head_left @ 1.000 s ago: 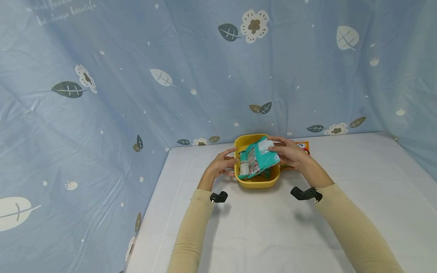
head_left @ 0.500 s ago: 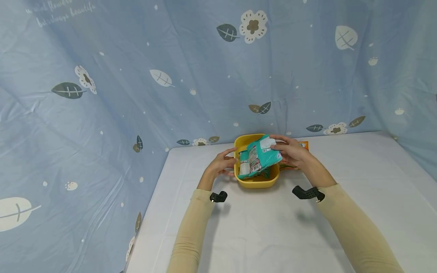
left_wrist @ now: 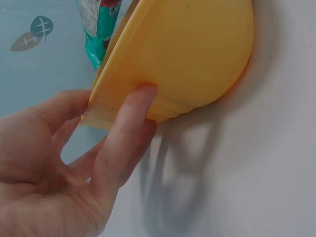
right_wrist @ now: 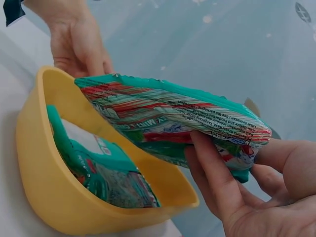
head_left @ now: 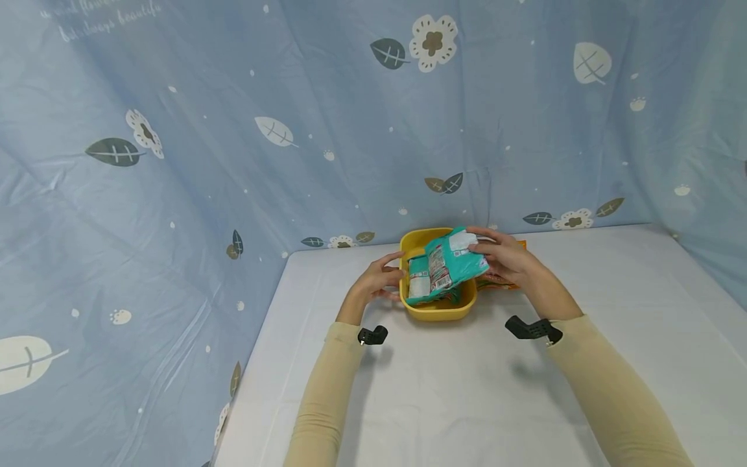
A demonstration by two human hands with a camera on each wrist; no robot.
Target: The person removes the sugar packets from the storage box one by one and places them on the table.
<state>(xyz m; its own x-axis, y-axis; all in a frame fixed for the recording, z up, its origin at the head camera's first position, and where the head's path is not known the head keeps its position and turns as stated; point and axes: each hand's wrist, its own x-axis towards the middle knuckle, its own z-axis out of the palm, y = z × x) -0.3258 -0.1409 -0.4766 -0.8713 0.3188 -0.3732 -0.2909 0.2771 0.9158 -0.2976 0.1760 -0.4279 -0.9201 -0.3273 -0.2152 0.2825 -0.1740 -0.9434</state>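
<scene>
My right hand [head_left: 513, 256] grips a teal candy bag [head_left: 452, 259] by its right end, tilted over the yellow tub [head_left: 439, 314]. In the right wrist view the fingers lie along the bag's printed underside [right_wrist: 163, 121], where the word "mint" shows. Inside the tub lies a second teal bag [right_wrist: 101, 165] with a white panel. My left hand [head_left: 376, 282] holds the tub's left rim; the left wrist view has fingers [left_wrist: 131, 123] against its outer wall and another at the rim. Some fingertips are hidden behind the rim.
An orange-red packet [head_left: 493, 280] lies on the white table [head_left: 443, 402] right of the tub, partly hidden by my right hand. Behind the table hangs a blue curtain [head_left: 350, 162] with leaf and flower prints, and more of it runs along the left side.
My right hand has moved a little right and up, carrying the teal candy bag, so more of the bag beneath shows. The left hand and tub stay in place.
</scene>
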